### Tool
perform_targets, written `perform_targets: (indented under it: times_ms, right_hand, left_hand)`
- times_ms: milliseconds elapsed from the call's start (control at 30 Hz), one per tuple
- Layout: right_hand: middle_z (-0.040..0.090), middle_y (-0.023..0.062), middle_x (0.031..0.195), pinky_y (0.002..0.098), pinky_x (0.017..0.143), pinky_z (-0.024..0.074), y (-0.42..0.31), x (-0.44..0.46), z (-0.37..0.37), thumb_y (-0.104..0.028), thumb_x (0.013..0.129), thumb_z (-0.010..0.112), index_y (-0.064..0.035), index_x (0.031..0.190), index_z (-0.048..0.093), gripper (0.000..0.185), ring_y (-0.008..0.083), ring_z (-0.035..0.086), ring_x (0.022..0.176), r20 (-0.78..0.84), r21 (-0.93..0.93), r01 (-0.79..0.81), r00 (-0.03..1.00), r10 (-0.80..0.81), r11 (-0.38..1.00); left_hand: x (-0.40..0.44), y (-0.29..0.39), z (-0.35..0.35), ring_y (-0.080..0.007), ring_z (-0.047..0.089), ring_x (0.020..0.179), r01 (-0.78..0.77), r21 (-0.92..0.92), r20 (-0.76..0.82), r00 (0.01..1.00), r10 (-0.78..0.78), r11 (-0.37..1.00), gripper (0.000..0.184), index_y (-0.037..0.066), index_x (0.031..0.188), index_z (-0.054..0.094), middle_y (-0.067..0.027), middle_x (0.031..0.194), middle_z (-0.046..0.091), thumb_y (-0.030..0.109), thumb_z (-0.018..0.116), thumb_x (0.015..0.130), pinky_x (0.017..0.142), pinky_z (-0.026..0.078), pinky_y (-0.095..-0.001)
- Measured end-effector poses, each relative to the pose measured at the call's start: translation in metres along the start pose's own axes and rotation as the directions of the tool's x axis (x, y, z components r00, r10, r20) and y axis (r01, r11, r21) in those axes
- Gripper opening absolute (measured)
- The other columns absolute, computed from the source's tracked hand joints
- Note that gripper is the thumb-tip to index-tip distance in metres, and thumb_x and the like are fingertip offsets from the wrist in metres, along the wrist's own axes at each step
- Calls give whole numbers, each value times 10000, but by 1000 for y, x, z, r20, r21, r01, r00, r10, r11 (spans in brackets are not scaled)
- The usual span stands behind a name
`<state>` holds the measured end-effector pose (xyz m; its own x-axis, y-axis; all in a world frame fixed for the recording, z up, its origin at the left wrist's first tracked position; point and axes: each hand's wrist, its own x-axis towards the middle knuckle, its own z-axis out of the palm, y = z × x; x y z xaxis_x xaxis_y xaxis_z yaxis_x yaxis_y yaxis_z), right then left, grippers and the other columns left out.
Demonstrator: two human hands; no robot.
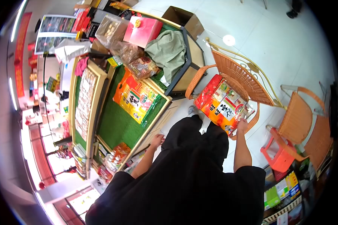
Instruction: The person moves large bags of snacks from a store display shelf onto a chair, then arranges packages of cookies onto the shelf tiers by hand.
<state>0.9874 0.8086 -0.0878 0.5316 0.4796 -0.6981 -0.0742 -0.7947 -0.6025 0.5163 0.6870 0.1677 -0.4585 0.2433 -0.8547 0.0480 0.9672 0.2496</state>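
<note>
My right hand (pixel 242 125) grips the lower right corner of a large red and orange snack bag (pixel 223 105), which lies over the seat of a wicker chair (pixel 240 73). Beside the edge of a green-lined display counter (pixel 116 122), my left hand (pixel 157 140) hangs with its fingers loosely curled; whether they hold anything is too small to tell. Another orange and yellow snack bag (pixel 138 98) lies on the green surface, ahead of my left hand.
Up the counter are a brown snack bag (pixel 143 68), a pink box (pixel 142 31) and a grey-green cloth (pixel 169 52). An open carton (pixel 184 20) stands behind it. At the right are a red stool (pixel 279 152) and more wicker chairs (pixel 294 116).
</note>
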Motion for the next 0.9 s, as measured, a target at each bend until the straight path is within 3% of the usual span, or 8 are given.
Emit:
perform_targets:
  times_ms: [67,333,433,500,567,700,800,900]
  right_hand:
    - [551,32,608,244,421,416,-3,18,4,-171,837,534,-44,894,595,152,118,501,478,44,173,-9,999,1,985]
    - [565,39,663,295,498,438,-94,-30,12,-177,828,486,-118,944,549,145,151,530,536,354,10,-129,928,117,992]
    - [537,69,642,265,429,426,-81,-35,46,-128,822,497,-65,889,535,100,161,509,495,343,139,-105,938,52,985]
    - [544,78,638,270,412,414,-92,-86,73,-163,837,529,-41,864,518,125,171,501,474,298,25,-2,954,-6,1000]
    - [510,56,580,273,375,364,-57,-65,101,-150,820,536,-72,733,530,116,146,458,413,398,135,-105,916,43,985]
    - [498,40,581,316,400,420,-64,-164,160,-103,792,486,-43,893,648,201,170,478,442,410,-302,334,891,-195,893]
    - [530,58,590,294,357,392,-76,-189,200,-60,790,471,-32,872,633,183,151,477,409,506,-405,245,862,-7,881]
    - [572,80,626,303,460,457,-94,-207,258,-48,750,499,-29,887,632,191,160,553,526,625,-485,427,779,-39,763]
  left_hand:
    - [4,-18,-2,-135,548,658,-1,-32,-19,1000,1,999,230,64,992,599,-51,820,604,253,553,868,577,438,-273]
    - [99,-103,-9,-133,581,708,-222,-142,-68,975,214,965,243,43,949,668,-76,771,632,231,579,822,638,465,-263]
    - [100,-90,-35,-147,586,687,-207,-219,-30,978,206,954,234,52,943,656,-74,772,632,236,570,826,606,470,-272]
    - [105,-82,-65,-152,584,660,-110,-275,49,991,128,955,259,52,978,622,-74,778,631,259,566,833,566,472,-286]
    - [124,-89,-92,-144,572,619,-49,-412,54,996,78,910,285,68,1010,594,-72,766,622,292,560,837,533,467,-292]
    - [198,-125,-137,-181,597,677,-48,-610,7,998,66,791,257,85,949,569,-61,813,606,320,533,850,588,486,-344]
    - [236,-136,-166,-184,581,651,7,-708,-14,1000,-24,706,188,108,878,556,-45,777,577,290,525,842,578,479,-347]
    - [248,-127,-181,-181,575,690,-18,-844,-81,992,-95,537,161,121,900,538,-44,837,560,263,517,826,588,471,-351]
